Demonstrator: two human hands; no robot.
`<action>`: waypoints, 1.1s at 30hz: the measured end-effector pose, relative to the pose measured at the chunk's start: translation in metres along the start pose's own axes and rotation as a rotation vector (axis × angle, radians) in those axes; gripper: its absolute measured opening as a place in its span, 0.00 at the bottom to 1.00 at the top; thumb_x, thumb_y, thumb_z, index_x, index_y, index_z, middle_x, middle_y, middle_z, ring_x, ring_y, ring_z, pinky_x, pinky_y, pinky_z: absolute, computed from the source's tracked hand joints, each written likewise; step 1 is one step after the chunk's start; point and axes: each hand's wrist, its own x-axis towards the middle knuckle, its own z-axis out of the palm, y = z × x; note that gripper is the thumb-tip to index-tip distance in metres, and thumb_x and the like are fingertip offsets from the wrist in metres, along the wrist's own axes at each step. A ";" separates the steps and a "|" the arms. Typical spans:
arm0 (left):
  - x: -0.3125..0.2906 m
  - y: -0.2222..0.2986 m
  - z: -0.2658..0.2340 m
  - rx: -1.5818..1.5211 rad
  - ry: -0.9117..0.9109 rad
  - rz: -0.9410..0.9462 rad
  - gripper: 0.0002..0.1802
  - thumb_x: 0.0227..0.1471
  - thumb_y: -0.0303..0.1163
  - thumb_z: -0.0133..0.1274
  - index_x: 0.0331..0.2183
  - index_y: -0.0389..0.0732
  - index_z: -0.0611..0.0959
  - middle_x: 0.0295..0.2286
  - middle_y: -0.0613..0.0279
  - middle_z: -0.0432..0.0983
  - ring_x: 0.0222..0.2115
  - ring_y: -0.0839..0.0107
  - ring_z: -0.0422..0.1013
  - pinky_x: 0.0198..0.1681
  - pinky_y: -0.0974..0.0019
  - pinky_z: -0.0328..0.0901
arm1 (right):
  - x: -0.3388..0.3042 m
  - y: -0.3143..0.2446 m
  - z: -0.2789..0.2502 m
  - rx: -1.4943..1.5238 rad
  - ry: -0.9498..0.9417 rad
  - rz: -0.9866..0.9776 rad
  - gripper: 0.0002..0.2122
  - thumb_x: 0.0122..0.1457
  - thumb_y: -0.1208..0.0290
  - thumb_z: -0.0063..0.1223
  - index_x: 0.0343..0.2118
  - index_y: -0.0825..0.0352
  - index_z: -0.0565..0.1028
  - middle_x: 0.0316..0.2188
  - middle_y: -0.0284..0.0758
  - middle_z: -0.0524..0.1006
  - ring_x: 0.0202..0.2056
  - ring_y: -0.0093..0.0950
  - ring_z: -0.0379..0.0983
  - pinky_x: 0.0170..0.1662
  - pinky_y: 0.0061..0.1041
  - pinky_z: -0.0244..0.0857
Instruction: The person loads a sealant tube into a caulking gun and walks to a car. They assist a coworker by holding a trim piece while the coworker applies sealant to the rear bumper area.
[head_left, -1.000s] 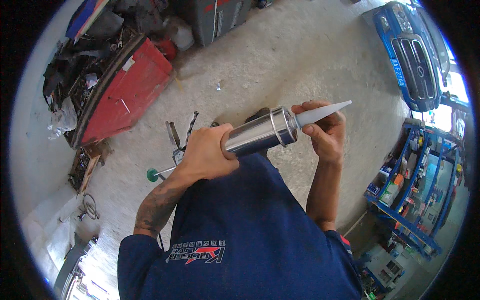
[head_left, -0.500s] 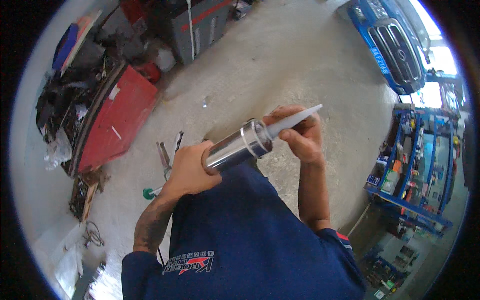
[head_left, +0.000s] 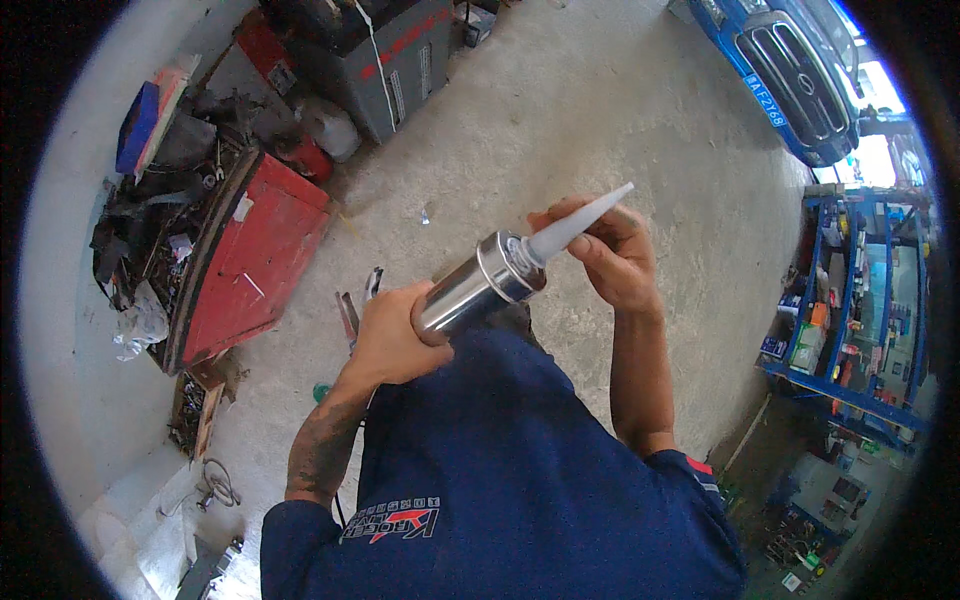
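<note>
A caulking gun with a shiny metal barrel lies slantwise across my front, its nozzle end raised to the upper right. My left hand is wrapped round the lower part of the barrel. Beyond that hand, part of the metal handle sticks out, and a green knob shows beside my left forearm. A long, pale, pointed nozzle rises from the front ring. My right hand pinches this nozzle between thumb and fingers, partly covering its far side.
A red panel leans by a pile of scrap at the left. A grey cabinet stands at the back. At the far right are a blue vehicle and blue-framed shelves with small goods. Cable lies at lower left.
The view has shifted slightly, so the surroundings sit a little lower and to the right. Both hands keep their hold on the barrel and nozzle.
</note>
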 end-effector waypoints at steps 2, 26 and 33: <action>0.000 -0.001 0.000 -0.049 -0.027 -0.037 0.19 0.27 0.33 0.59 0.29 0.38 0.78 0.22 0.50 0.75 0.27 0.50 0.73 0.33 0.58 0.67 | -0.003 0.000 -0.001 -0.060 0.032 0.026 0.17 0.55 0.67 0.57 0.43 0.74 0.73 0.40 0.44 0.77 0.42 0.32 0.74 0.47 0.30 0.67; 0.005 0.014 0.000 -0.154 -0.313 0.070 0.15 0.25 0.30 0.58 0.22 0.36 0.74 0.18 0.54 0.74 0.21 0.58 0.72 0.27 0.59 0.64 | 0.017 -0.043 0.039 0.575 -0.014 -0.121 0.24 0.62 0.54 0.45 0.13 0.55 0.52 0.07 0.22 0.53 0.08 0.14 0.48 0.14 0.16 0.43; 0.003 0.017 0.021 0.372 0.320 0.008 0.18 0.28 0.31 0.59 0.27 0.39 0.72 0.23 0.51 0.74 0.26 0.50 0.72 0.34 0.54 0.65 | 0.011 -0.009 0.025 0.466 0.866 0.016 0.22 0.65 0.59 0.38 0.13 0.55 0.52 0.09 0.23 0.47 0.12 0.17 0.40 0.17 0.22 0.39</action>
